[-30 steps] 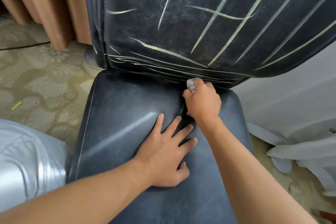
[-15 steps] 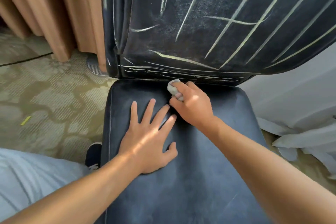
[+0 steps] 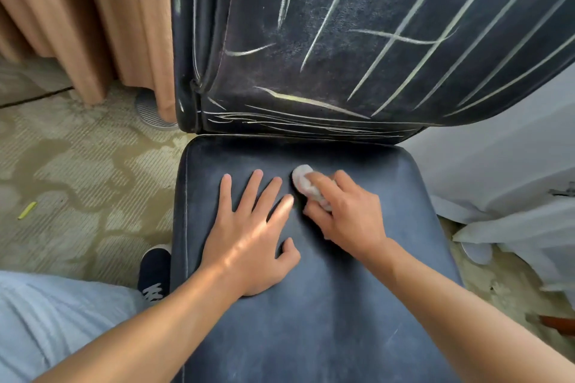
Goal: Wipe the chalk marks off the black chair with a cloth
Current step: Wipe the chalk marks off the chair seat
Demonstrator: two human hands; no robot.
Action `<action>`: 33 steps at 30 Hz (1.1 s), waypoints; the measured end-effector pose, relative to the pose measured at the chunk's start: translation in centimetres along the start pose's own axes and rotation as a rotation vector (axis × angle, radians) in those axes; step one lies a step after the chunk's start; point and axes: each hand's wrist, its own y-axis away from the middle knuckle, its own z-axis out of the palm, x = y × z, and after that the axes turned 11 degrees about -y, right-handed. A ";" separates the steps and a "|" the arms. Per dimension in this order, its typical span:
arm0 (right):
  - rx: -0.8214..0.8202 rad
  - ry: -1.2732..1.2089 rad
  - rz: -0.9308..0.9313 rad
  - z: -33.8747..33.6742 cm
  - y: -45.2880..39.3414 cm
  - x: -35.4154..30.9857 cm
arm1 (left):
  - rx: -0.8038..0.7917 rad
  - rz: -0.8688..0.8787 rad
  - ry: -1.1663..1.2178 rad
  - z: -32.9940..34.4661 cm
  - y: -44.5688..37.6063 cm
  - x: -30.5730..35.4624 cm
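While my left hand lies flat on the seat, my right hand grips the cloth at mid-frame, wiping; next, probably the chalk marks on the backrest above.

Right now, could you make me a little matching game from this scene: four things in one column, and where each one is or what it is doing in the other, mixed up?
Things:
1. left hand
2. cloth
3. chalk marks
4. chalk stick

States:
A. lying on the patterned carpet, left of the chair
B. streaked across the backrest
C. flat on the seat, fingers spread
D. bunched in the right hand and pressed on the seat

Pairs: 1-C, 2-D, 3-B, 4-A
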 end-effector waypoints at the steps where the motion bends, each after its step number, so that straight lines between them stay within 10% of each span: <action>1: 0.050 0.055 0.134 -0.5 -0.6 1.5 | -0.003 0.000 -0.001 0.0 0.0 0.0; 4: 0.234 0.014 0.633 -1.3 -1.9 4.0 | -0.019 -0.005 -0.025 0.1 0.0 -0.1; 10: 0.071 -0.081 0.145 1.1 0.1 -2.5 | 0.002 0.001 -0.038 0.0 0.0 0.0; 17: 0.124 -0.028 0.126 0.8 -0.1 -2.4 | 0.021 0.007 -0.027 -0.3 -0.2 -0.9; 25: 0.440 -0.363 0.908 -3.5 -4.4 5.9 | -0.078 -0.209 -0.175 0.1 -0.3 -4.5; 33: 0.307 -0.224 0.752 1.8 -10.2 -2.0 | -0.032 -0.217 -0.170 0.7 -0.3 -4.2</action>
